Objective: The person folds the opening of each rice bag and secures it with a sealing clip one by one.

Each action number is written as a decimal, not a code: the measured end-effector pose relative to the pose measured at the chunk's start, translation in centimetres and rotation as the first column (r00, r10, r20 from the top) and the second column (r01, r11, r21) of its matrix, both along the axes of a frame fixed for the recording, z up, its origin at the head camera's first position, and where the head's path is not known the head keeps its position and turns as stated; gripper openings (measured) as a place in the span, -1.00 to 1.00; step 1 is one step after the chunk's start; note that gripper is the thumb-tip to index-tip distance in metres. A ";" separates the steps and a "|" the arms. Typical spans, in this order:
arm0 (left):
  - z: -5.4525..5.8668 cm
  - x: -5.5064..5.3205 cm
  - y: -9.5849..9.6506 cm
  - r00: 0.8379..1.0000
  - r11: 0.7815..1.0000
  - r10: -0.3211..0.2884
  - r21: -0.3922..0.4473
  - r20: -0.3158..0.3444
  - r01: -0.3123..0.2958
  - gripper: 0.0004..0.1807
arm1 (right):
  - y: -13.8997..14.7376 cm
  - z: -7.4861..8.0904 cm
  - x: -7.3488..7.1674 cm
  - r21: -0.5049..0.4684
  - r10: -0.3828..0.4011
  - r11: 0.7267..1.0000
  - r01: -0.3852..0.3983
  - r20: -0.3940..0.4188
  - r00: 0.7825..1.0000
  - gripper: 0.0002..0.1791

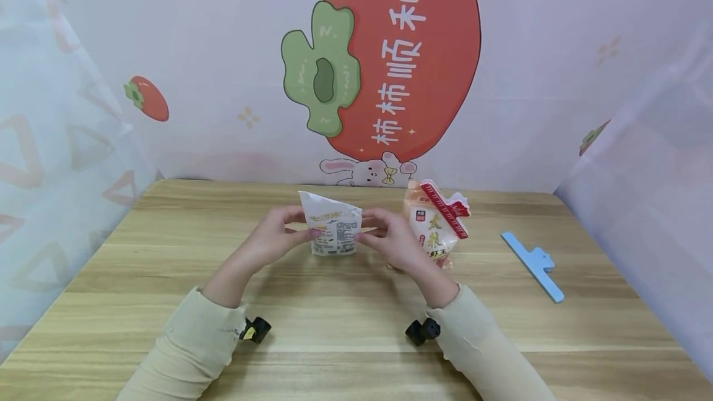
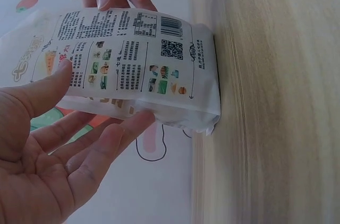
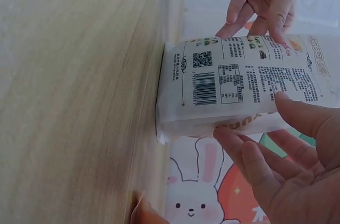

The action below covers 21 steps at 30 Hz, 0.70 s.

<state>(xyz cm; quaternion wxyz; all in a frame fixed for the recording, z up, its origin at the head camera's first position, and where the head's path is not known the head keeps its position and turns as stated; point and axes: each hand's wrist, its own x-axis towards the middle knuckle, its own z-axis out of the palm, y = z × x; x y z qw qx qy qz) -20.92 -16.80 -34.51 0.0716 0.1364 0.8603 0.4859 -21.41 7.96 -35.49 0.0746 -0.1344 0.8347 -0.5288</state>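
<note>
A white printed food bag [image 1: 336,234] stands upright on the table in the head view, its top edge slanting down to the right. My left hand [image 1: 273,239] holds its left side, thumb on the printed face and fingers behind. On the opposite side, my right hand [image 1: 397,243] grips it the same way. Small text, a barcode and a QR code cover the face of the bag [image 2: 143,59] in the left wrist view. From the right wrist, the lower end of the bag [image 3: 175,86] shows right at the tabletop.
Behind my right hand stands an orange-and-white food bag [image 1: 431,228], a red-and-white sealing clip [image 1: 445,209] across its top. A light blue sealing clip [image 1: 535,265] lies farther right on the wooden table [image 1: 334,339]. A printed cloth backdrop [image 1: 223,48] hangs behind.
</note>
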 end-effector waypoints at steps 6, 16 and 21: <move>0.1 0.2 0.0 1.000 1.000 -0.004 -0.004 -0.002 0.004 -0.61 | -0.1 -0.1 0.1 0.005 -0.029 1.000 0.029 -0.011 1.000 -0.61; 0.1 0.9 -0.1 1.000 1.000 -0.010 -0.019 0.016 0.011 -0.57 | 0.0 0.4 0.7 0.020 -0.024 1.000 0.024 0.013 1.000 -0.64; 0.0 1.0 0.0 0.999 0.999 -0.033 -0.033 0.010 0.034 -0.60 | 0.3 0.4 0.9 0.014 -0.003 1.000 0.003 0.009 1.000 -0.64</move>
